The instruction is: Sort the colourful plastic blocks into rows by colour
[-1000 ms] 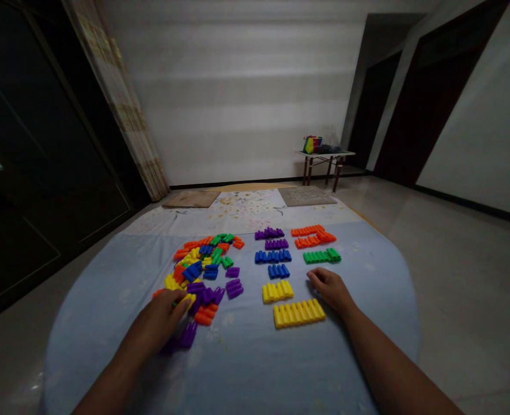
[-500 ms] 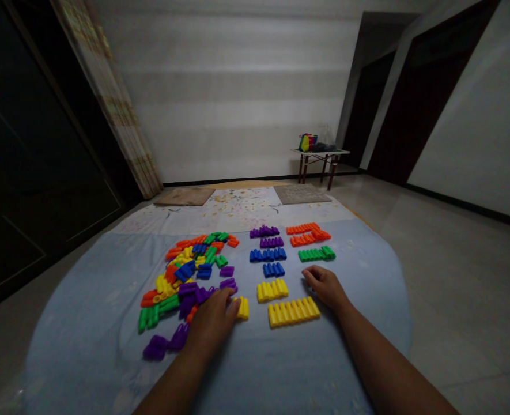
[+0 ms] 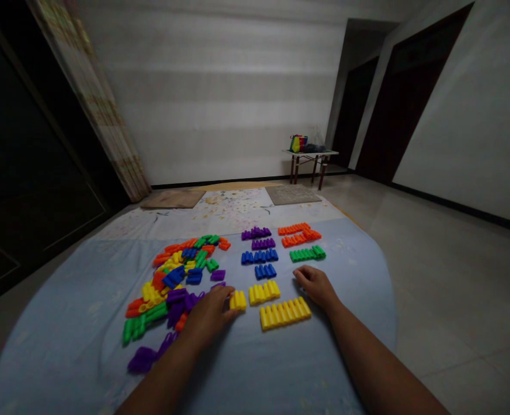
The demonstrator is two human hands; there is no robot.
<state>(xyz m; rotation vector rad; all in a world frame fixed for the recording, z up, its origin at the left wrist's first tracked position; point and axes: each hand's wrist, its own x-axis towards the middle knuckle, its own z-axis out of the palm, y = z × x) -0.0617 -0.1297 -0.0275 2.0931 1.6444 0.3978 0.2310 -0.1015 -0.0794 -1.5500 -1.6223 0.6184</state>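
My left hand (image 3: 211, 314) is closed on a small yellow ribbed plastic piece (image 3: 238, 300), thumb and fingers at its left end. This piece lies just left of a short yellow row (image 3: 264, 293), and a longer yellow row (image 3: 285, 313) sits nearer me. My right hand (image 3: 317, 283) rests on the cloth beyond the right end of the yellow rows, fingers curled in and nothing visible in them. Green pieces (image 3: 307, 253) line up ahead of it. Left of my left hand, a loose heap includes purple pieces (image 3: 177, 305) and green pieces (image 3: 144, 323), partly hidden by my arm.
Blue rows (image 3: 259, 256), purple rows (image 3: 256, 233) and orange rows (image 3: 300, 234) lie farther back. A blue cloth (image 3: 246, 374) covers the rounded table. Two flat boards (image 3: 174, 199) lie at its far end. A small folding table (image 3: 310, 153) stands by the wall.
My left hand has brought the yellow piece slightly closer to the short yellow row, showing more of it. The whole view has shifted a little; my right hand stays by the rows.
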